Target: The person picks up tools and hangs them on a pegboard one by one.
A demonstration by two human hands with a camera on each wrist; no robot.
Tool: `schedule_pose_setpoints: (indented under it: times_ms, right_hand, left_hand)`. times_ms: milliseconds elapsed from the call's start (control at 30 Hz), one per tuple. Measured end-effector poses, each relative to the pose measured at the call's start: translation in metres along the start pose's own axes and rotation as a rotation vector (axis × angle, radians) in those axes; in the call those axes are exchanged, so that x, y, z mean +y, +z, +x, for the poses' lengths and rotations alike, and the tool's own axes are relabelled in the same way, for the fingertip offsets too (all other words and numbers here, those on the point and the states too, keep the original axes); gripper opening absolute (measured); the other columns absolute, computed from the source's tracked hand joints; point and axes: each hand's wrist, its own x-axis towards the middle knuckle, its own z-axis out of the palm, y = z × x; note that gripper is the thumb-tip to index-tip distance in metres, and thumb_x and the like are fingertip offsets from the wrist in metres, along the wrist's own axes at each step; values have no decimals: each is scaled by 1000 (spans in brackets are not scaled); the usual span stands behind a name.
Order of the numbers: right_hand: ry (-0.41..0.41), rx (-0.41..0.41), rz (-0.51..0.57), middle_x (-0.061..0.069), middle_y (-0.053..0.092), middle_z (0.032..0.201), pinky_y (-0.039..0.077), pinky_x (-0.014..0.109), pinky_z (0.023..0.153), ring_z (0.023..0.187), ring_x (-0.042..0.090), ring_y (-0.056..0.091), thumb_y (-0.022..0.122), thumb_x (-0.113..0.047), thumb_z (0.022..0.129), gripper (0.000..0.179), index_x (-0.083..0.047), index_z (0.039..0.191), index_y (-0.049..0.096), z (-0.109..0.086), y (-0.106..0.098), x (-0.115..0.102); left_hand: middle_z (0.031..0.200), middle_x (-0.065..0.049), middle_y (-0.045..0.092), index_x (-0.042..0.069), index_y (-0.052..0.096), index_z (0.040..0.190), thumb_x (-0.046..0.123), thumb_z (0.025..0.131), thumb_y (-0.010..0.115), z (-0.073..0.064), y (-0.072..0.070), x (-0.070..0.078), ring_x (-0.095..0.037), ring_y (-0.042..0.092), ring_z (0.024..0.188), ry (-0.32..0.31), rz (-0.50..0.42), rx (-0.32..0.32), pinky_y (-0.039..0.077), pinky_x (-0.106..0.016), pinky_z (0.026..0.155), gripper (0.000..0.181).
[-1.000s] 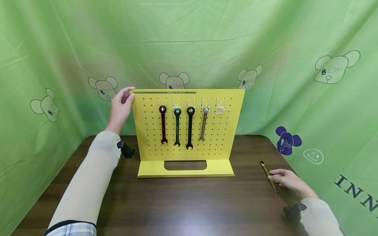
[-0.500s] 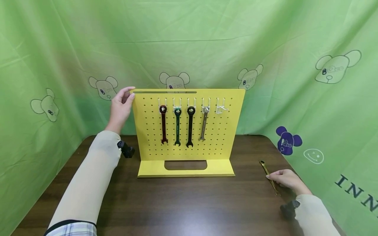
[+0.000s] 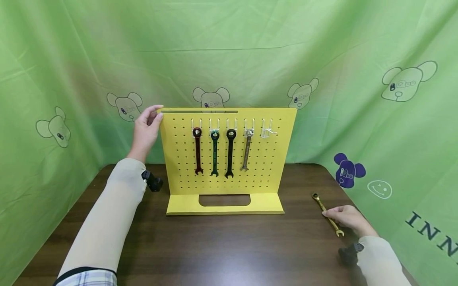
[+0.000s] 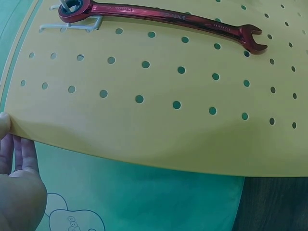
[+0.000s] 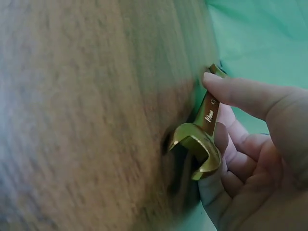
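Observation:
My left hand grips the upper left corner of the yellow pegboard, thumb in front and fingers behind the edge. My right hand pinches a gold combination wrench by its shank, close over the table at the right. In the right wrist view the open end of this gold wrench faces the camera, with the thumb across the shank. From hooks on the board hang a red wrench, a green wrench, a black wrench and a silver wrench.
A white double hook at the right of the row bears no wrench. The pegboard's foot stands on the dark wooden table. A green printed curtain encloses the back and sides.
My right hand has moved slightly left and taken hold of the gold wrench, which has turned so that its open end shows. The left hand stays on the board's corner.

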Motion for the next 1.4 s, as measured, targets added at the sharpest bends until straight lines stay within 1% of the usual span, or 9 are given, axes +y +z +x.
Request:
schedule_pose_setpoints:
  times_ms: [133, 333, 600, 667, 800, 1033, 1133, 1233, 1400]
  right_hand:
    - [-2, -20, 22, -7, 56, 72, 45, 24, 62, 68, 8, 52, 67, -19, 93, 39, 16, 107, 65, -1, -1, -1]
    - [-2, -30, -4, -5, 62, 86, 48, 26, 69, 77, 9, 55, 66, -22, 94, 44, 17, 114, 61, 0, -2, 1]
    - [1, -36, 26, -6, 57, 76, 45, 26, 64, 71, 9, 52, 63, -21, 97, 45, 17, 120, 58, -1, -2, 3]
    - [-13, -42, 25, -5, 57, 76, 45, 27, 64, 70, 10, 52, 61, -21, 98, 45, 17, 121, 57, -3, -2, 2]
    - [-70, -52, -9, 1, 61, 88, 46, 28, 68, 77, 11, 54, 57, -19, 100, 43, 19, 119, 54, -4, -3, -3]
    - [-157, -35, -56, 8, 61, 95, 46, 30, 73, 84, 14, 54, 55, -16, 102, 34, 16, 114, 55, -6, -2, -14]
    - [-193, -26, -31, 8, 60, 95, 47, 29, 71, 82, 14, 55, 55, -15, 102, 31, 14, 113, 54, -7, 0, -20]
    - [-211, -39, 36, 9, 58, 92, 48, 30, 68, 78, 15, 55, 55, -15, 102, 30, 12, 114, 52, -8, 2, -28]
    - [-233, -60, 137, 4, 57, 86, 48, 30, 64, 74, 15, 56, 56, -18, 103, 16, -4, 110, 56, -9, 3, -44]
  left_hand:
    - [108, -1, 61, 14, 64, 132, 19, 103, 59, 0, -1, 0, -12, 55, 94, 2, -1, 3, 45, -26, 81, 30]
    - [108, -1, 61, 11, 63, 133, 19, 103, 59, 0, -1, 1, -12, 55, 94, -2, -6, -2, 46, -28, 83, 32]
    - [109, -2, 61, 12, 62, 134, 19, 103, 59, 0, -1, 1, -13, 55, 95, -1, -1, -10, 46, -30, 85, 32]
    - [109, -2, 61, 14, 63, 134, 19, 103, 59, 0, 0, 1, -13, 55, 95, 0, 1, -12, 46, -28, 84, 31]
    - [110, -2, 62, 14, 64, 133, 18, 103, 58, 1, 0, 0, -12, 55, 95, 1, -7, -7, 46, -25, 83, 30]
    - [109, -2, 62, 14, 64, 132, 18, 103, 58, 0, 0, 0, -12, 55, 94, 12, -16, -4, 46, -28, 84, 30]
    - [109, -2, 62, 13, 64, 133, 18, 103, 58, 0, 0, 1, -12, 55, 94, 14, -19, -6, 46, -30, 85, 30]
    - [111, -3, 63, 12, 63, 133, 18, 103, 58, -1, 0, 2, -12, 56, 95, 11, -21, -10, 46, -29, 84, 31]
    - [109, -2, 62, 10, 62, 134, 17, 103, 58, -1, 0, 2, -12, 56, 94, 8, -28, -11, 46, -27, 83, 32]
